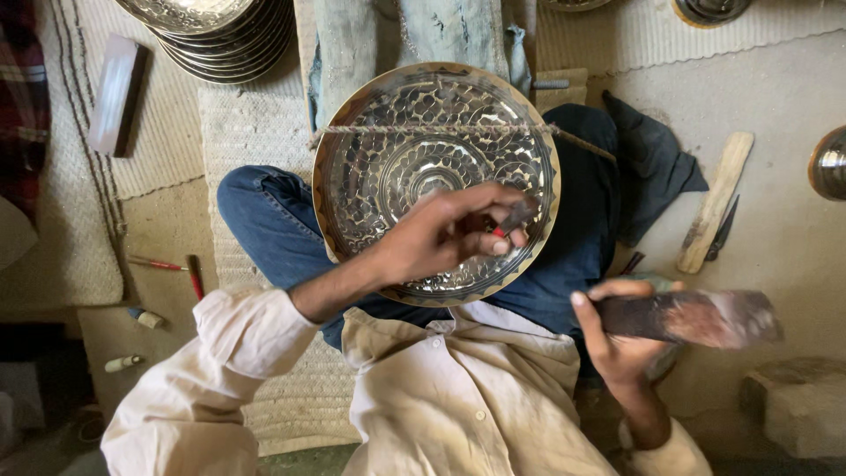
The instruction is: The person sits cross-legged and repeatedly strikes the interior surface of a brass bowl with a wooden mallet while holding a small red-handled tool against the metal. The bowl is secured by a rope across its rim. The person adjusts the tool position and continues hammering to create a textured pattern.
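A round engraved metal plate (388, 167) with a shiny scale-like pattern rests on my lap, held against my knees by a twisted cord (423, 130) across its upper part. My left hand (441, 236) hovers over the plate's lower right and pinches a small dark chisel-like tool (515, 216) pointed at the surface. My right hand (617, 330) is below and right of the plate, gripping a dark, worn wooden mallet (696, 317) that sticks out to the right.
A stack of similar engraved plates (225, 40) sits at the top left. A wooden stick (716, 201) and a dark blade lie on the floor at right. Red-handled tools (194, 275) and small pieces lie on the left. Woven mats cover the floor.
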